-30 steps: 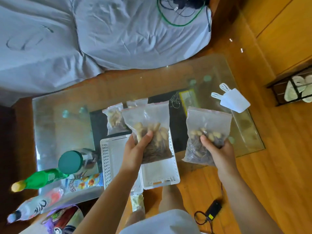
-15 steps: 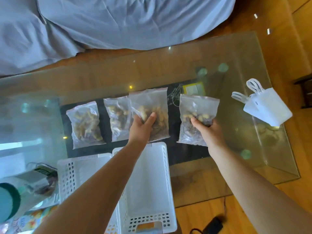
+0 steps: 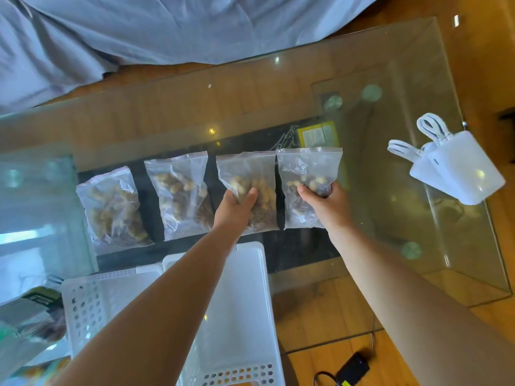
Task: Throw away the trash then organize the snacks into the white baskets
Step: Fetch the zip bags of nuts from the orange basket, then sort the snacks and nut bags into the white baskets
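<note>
Several clear zip bags of nuts form a row on the glass table. My left hand grips the third bag; my right hand grips the fourth bag at the row's right end. Both held bags rest on or just above the glass, side by side. Two more bags lie free to the left, the first bag and the second bag. Two white baskets sit at the near edge under my left arm, a right basket and a left basket; both look empty where visible.
A white charger with looped cables lies at the table's right. A yellow packet shows beneath the glass. A dark-labelled bottle lies at the near left. A black adapter sits on the wooden floor. A grey-covered bed borders the far side.
Both hands moved forward and down with their bags, away from above the baskets, and set them into the row beside the two lying bags. The camera tilted closer to the table.
</note>
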